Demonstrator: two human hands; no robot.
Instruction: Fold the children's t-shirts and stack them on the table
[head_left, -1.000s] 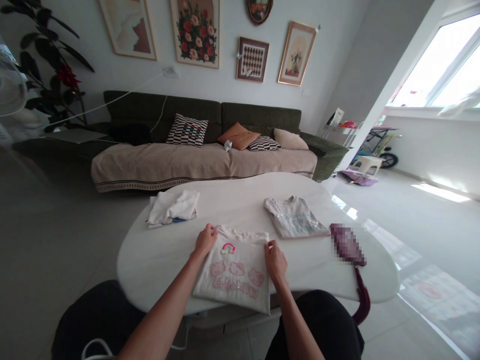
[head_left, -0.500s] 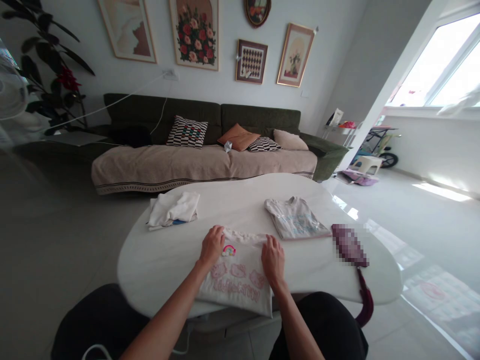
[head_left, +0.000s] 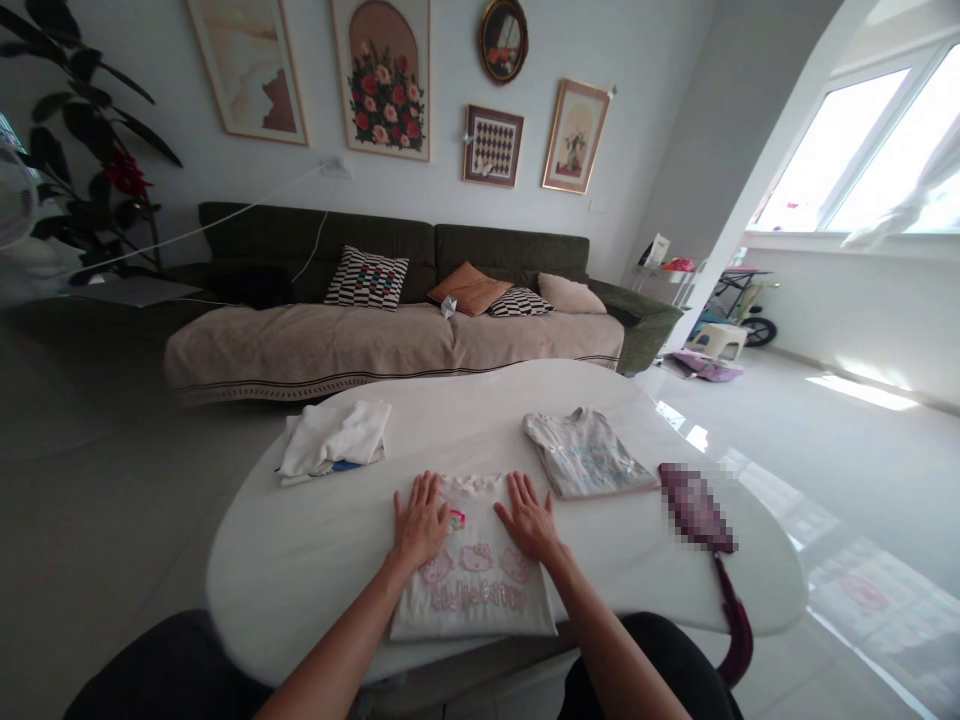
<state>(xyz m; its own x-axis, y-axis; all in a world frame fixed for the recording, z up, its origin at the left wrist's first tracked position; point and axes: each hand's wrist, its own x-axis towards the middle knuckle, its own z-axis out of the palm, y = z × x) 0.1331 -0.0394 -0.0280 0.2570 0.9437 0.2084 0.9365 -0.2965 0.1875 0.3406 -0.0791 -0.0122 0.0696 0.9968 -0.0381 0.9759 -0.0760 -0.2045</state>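
Observation:
A white T-shirt [head_left: 480, 608] with pink cat-face prints, pink lettering and a small rainbow patch lies folded at the near edge of the white table [head_left: 300, 560]. My left hand [head_left: 421, 520] rests flat on its upper left part, fingers apart, beside the rainbow patch. On the upper right part lies my right hand [head_left: 529, 518], palm down with fingers spread. The collar shows between both hands. Just right of it sits a folded grey T-shirt [head_left: 589, 455] with pale blue lettering.
Folded white clothes [head_left: 337, 438] lie at the table's left. A blurred-out maroon object [head_left: 694, 505] with a dark red strap [head_left: 737, 625] hangs over the right edge. Behind the table stands a green sofa [head_left: 510, 255] with a beige cover and cushions.
My fingers have gone from gripping the shirt's upper edge to lying flat and spread on it. The shirt's lower edge now lies straighter. The view has tilted up slightly.

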